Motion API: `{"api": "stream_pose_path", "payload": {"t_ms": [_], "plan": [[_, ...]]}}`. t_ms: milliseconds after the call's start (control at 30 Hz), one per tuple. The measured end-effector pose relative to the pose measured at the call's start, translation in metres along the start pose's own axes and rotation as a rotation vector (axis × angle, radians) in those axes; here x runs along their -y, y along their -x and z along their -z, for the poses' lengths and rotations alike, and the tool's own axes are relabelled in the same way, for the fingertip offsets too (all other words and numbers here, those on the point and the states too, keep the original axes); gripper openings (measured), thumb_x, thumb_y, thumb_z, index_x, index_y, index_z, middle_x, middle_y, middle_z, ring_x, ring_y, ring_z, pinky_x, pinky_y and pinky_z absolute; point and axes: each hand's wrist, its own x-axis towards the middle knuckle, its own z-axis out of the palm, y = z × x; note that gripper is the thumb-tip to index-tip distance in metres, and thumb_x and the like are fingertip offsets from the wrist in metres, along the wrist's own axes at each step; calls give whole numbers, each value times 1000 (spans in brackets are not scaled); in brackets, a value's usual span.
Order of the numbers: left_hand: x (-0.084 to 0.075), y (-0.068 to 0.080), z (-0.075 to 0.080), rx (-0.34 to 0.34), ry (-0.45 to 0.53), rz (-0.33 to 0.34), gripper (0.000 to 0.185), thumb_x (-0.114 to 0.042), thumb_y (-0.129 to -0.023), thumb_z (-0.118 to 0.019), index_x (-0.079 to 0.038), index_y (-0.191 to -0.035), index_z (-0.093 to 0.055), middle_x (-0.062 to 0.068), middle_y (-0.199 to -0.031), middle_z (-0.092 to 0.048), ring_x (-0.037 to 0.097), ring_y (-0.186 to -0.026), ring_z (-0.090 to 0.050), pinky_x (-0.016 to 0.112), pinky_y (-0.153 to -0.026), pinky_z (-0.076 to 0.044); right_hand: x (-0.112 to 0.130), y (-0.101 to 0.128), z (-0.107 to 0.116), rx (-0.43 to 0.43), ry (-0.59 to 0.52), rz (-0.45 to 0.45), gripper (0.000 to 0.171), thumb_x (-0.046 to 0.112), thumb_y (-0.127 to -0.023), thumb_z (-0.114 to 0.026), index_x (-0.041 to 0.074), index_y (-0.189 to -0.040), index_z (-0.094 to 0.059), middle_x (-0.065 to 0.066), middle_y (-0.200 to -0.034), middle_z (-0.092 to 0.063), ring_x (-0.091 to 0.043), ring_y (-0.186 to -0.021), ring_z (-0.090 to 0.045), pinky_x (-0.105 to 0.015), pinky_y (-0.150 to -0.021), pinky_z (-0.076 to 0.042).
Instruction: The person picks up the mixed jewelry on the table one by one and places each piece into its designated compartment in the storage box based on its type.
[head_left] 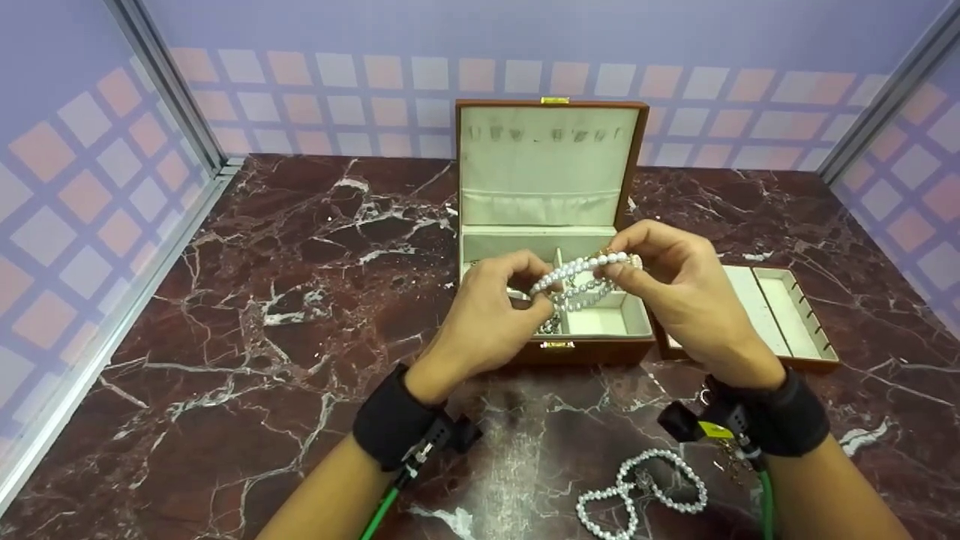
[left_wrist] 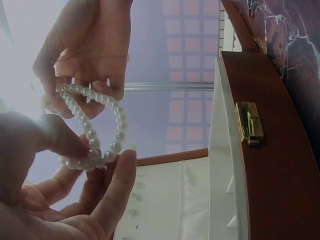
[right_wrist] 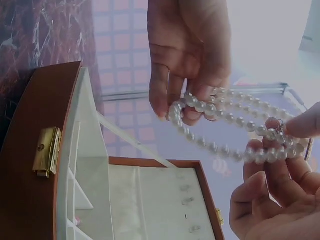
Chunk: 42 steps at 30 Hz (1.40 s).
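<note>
A looped strand of white pearl beads (head_left: 577, 267) is stretched between both hands over an open brown jewelry box (head_left: 600, 351). My left hand (head_left: 501, 311) pinches its left end between thumb and fingers. At the other end, my right hand (head_left: 686, 296) grips the beads with thumb and fingertips, beside a small metal clasp (right_wrist: 280, 131) seen in the right wrist view. The strand (left_wrist: 120, 125) hangs as a doubled loop in the left wrist view. Cream dividers split the box inside, and silvery jewelry (head_left: 550, 324) lies in a front compartment, partly hidden by my left hand.
The box lid (head_left: 544, 165) stands upright at the back. A shallow cream-lined tray (head_left: 757, 307) lies to the right, partly behind my right hand. Nearer me on the marble tabletop (head_left: 300, 390) are another pearl strand (head_left: 661, 454) and gold-coloured jewelry (head_left: 729, 456) by the right wrist.
</note>
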Motion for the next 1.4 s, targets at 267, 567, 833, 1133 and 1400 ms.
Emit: {"api": "stream_pose_path", "payload": {"t_ms": [267,567,833,1133,1400], "plan": [[2,-2,-1,49,61,3,18,3,-80,-67,-5,-94,-61,6,-104,-66,15,-92,-65,22,-79,-58,-1,-2,5,-5,-5,44,13,0,-85,-68,-6,-94,-60,-15,-88,-70,-19,-76,-66,-28,-71,-56],[6,-2,-2,107,10,57,11,-7,-87,-66,-8,-98,-62,5,-97,-69,14,-86,-67,22,-74,-58,-5,-6,12,7,244,170,17,6,-83,-71,5,-100,-71,-6,-95,-74,-17,-76,-69,-22,-69,-57],[15,-5,-5,159,-109,123,17,-17,-90,-65,-11,-106,-64,1,-100,-69,12,-90,-65,26,-86,-55,-7,-8,15,15,403,131,11,12,-84,-72,17,-93,-74,4,-87,-73,-13,-64,-65,-21,-55,-52],[25,-4,1,33,-291,253,24,-18,-93,-60,-11,-115,-61,3,-98,-70,12,-77,-65,26,-64,-56,-29,-17,25,67,611,69,10,15,-87,-69,20,-95,-74,3,-84,-72,-11,-67,-65,-18,-55,-51],[35,-5,8,-167,-671,336,28,-23,-90,-65,-5,-111,-59,8,-92,-64,21,-78,-59,33,-65,-54,-49,-24,32,103,745,17,10,13,-86,-70,16,-95,-74,0,-80,-72,-14,-68,-63,-19,-56,-51]]}}
